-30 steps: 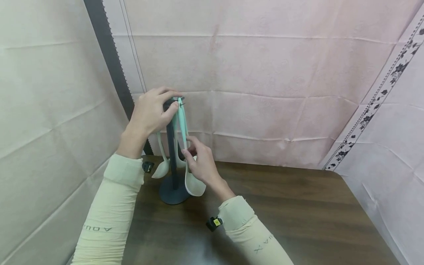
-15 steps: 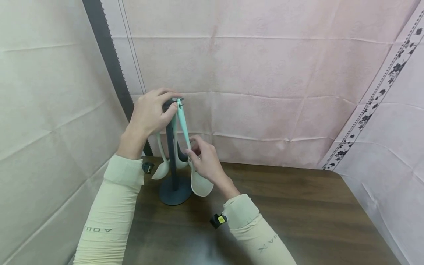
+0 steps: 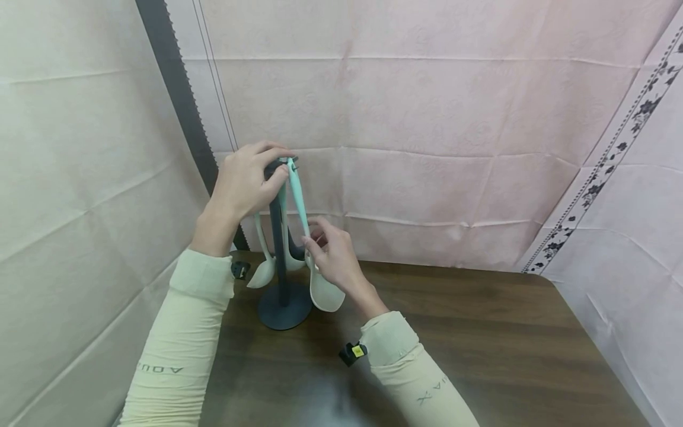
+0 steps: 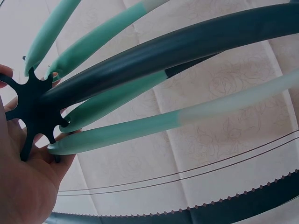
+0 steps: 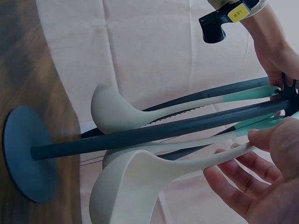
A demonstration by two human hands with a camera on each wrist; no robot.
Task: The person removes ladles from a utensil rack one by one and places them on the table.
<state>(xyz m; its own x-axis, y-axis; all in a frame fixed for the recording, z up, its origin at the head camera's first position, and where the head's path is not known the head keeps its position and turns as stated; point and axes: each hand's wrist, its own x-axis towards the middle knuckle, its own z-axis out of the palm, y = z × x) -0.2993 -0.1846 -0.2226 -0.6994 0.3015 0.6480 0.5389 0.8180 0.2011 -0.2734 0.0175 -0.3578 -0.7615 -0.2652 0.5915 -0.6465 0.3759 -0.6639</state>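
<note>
A dark utensil stand (image 3: 279, 249) with a round base and a hooked top stands on the table. My left hand (image 3: 242, 178) grips its top, with the thumb in front and fingers over the hooks. From the hooks hang several utensils with mint-green handles. My right hand (image 3: 333, 255) pinches one of them, a large cooking spoon (image 3: 326, 293) with a cream head, low on its handle. The spoon's upper end is still at a hook, and its head tilts out to the right. A ladle (image 5: 114, 112) hangs on the other side of the post.
Another pale-headed utensil (image 3: 292, 261) and a dark-headed one (image 3: 296, 251) hang behind the post. The brown wooden table (image 3: 453, 344) extends to the right. Pale cloth (image 3: 427, 118) covers the walls behind and beside it.
My right hand has moved a little to the right, swinging the cooking spoon's head outward from the post. Over the last half second little has shifted. My left hand stays on the stand's top.
</note>
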